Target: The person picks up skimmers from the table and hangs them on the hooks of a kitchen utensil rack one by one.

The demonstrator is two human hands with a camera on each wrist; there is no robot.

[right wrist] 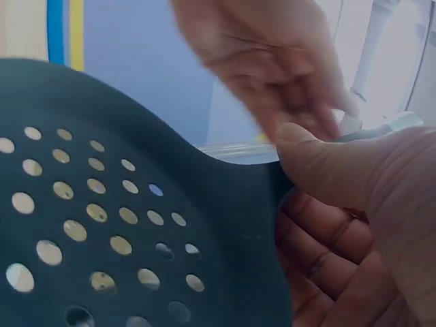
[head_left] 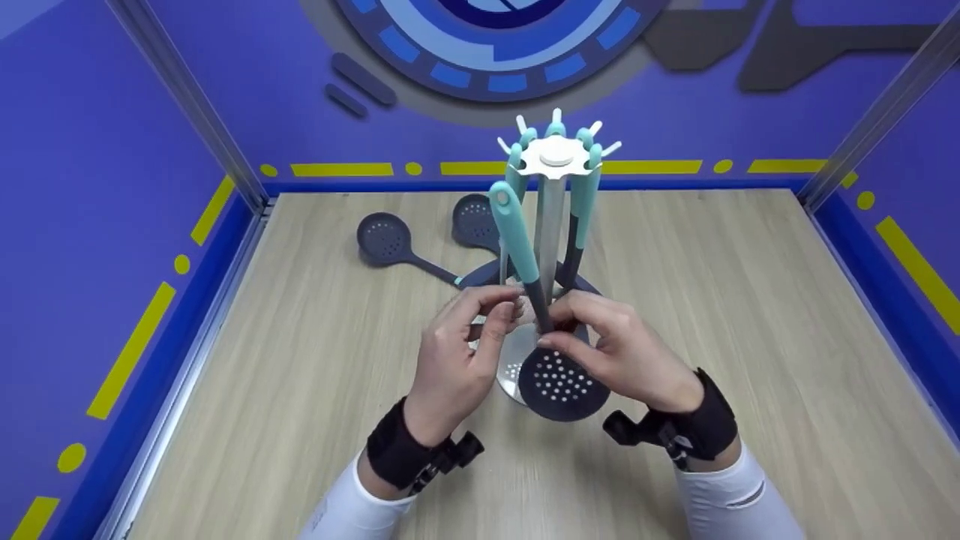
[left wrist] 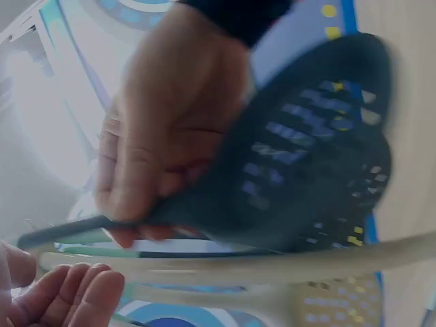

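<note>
My right hand [head_left: 622, 352] pinches a dark skimmer [head_left: 564, 384] at its neck, thumb on the near side and fingers behind, as the right wrist view shows. The skimmer's round holed head [right wrist: 102, 204] hangs low, and its teal handle [head_left: 514, 229] leans up in front of a utensil stand [head_left: 555, 156]. Beside the shaft is my left hand [head_left: 461, 352], its fingers [left wrist: 71, 293] loosely bent with nothing between them. More teal-handled utensils [head_left: 583, 199] hang around the stand's white top. The stand's shiny base [head_left: 514, 352] is partly hidden behind the skimmer and hands.
Left of the stand, another dark skimmer [head_left: 384, 238] lies on the wooden table [head_left: 300, 360], its handle running behind the stand. A second holed head [head_left: 474, 221] shows close to the pole. Blue panels [head_left: 225, 97] enclose the table at the back and sides.
</note>
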